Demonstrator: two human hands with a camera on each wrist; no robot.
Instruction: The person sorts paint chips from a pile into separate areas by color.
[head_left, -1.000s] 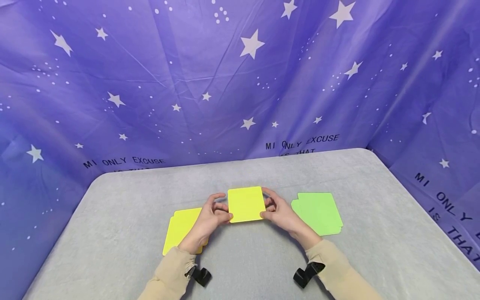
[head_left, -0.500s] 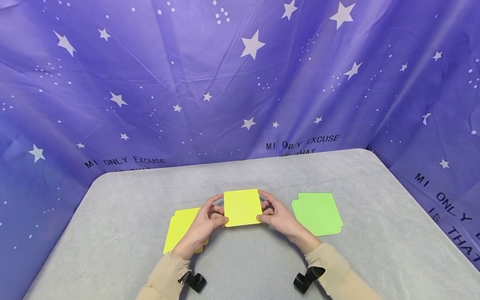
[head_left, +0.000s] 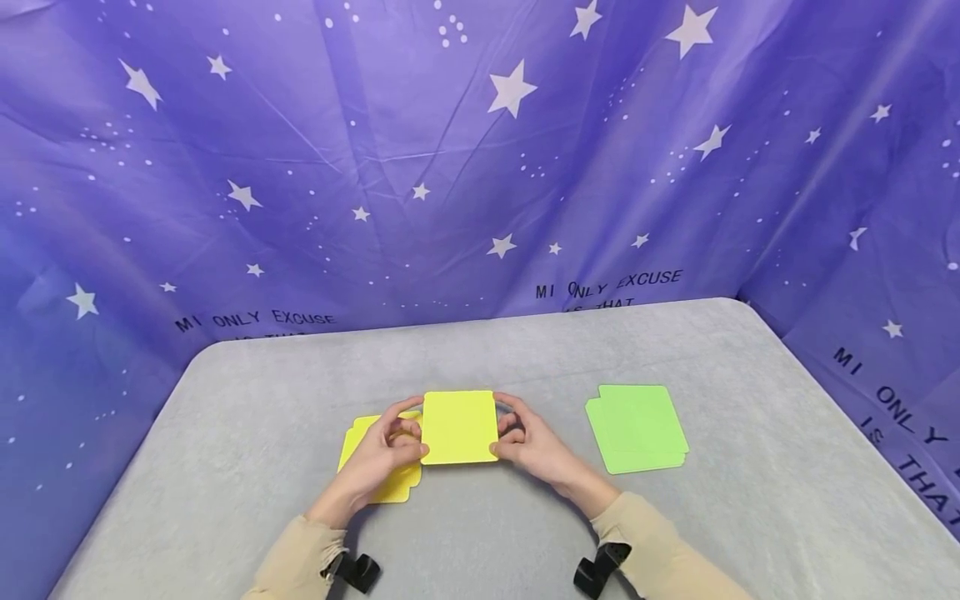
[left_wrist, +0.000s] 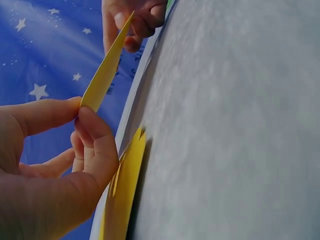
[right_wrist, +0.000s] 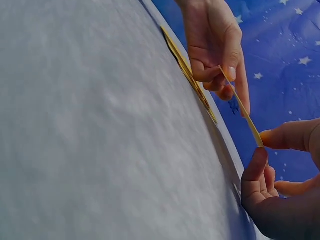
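A square yellow card (head_left: 460,427) with rounded corners is held above the table between both hands. My left hand (head_left: 375,458) pinches its left edge with thumb and fingers, while my right hand (head_left: 540,450) pinches the right edge. Seen nearly edge-on in the left wrist view, the yellow card (left_wrist: 107,67) stays clear of the tabletop. Below and behind the left hand lies a loose pile of yellow cards (head_left: 397,487), partly covered by that hand. In the right wrist view the same pile of yellow cards (right_wrist: 187,70) shows as a thin stack.
To the right, several overlapping green cards (head_left: 637,429) lie on the grey table (head_left: 495,542). A purple curtain (head_left: 420,150) printed with stars and lettering hangs behind the table. Each sleeve carries a black wrist strap (head_left: 352,571).
Both hands have carried the yellow card left and slightly toward the person, closer to the yellow pile. The green cards have stayed in place.
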